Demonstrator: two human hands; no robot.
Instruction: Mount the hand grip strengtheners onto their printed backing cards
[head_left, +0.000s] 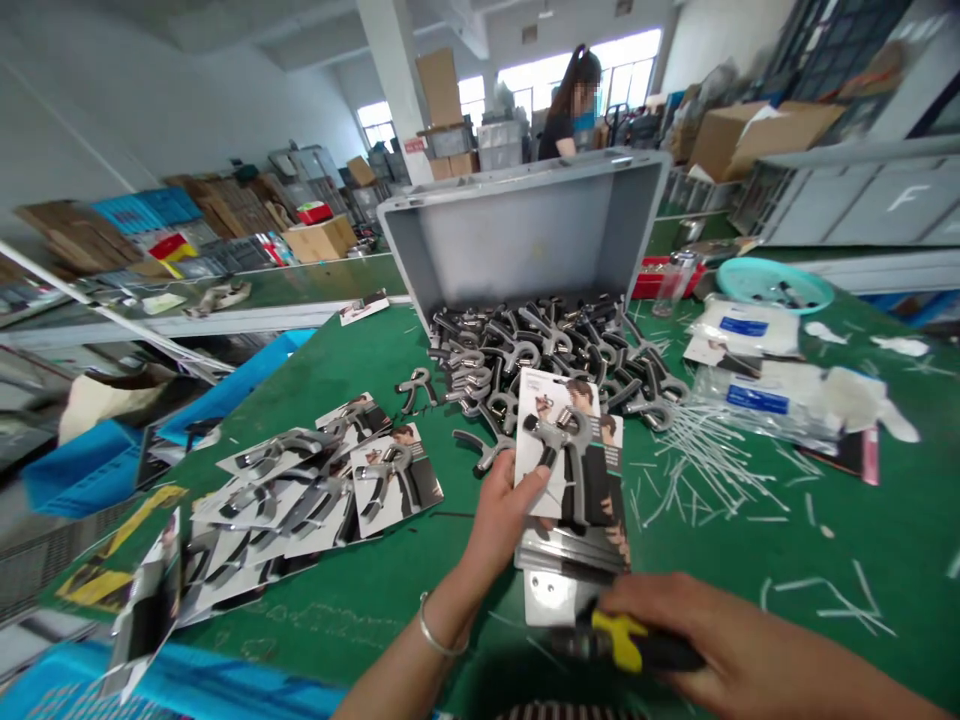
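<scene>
My left hand [501,510] pinches the left edge of a printed backing card [568,445] with a grey hand gripper [559,437] lying on it. The card rests on top of a stack of cards [574,550] on the green table [862,560]. My right hand [720,640] is closed round a black tool with a yellow part [626,640], close to the stack's near edge. A heap of loose grey hand grippers [540,350] spills from a tipped grey crate [525,230] just beyond the card.
Finished carded grippers [300,490] lie fanned out at the left. White cut strips [705,460] are scattered at the right, near plastic bags [765,390] and a teal bowl [772,283]. Another person [574,105] stands far behind the crate. Blue bins [225,390] sit beside the table's left edge.
</scene>
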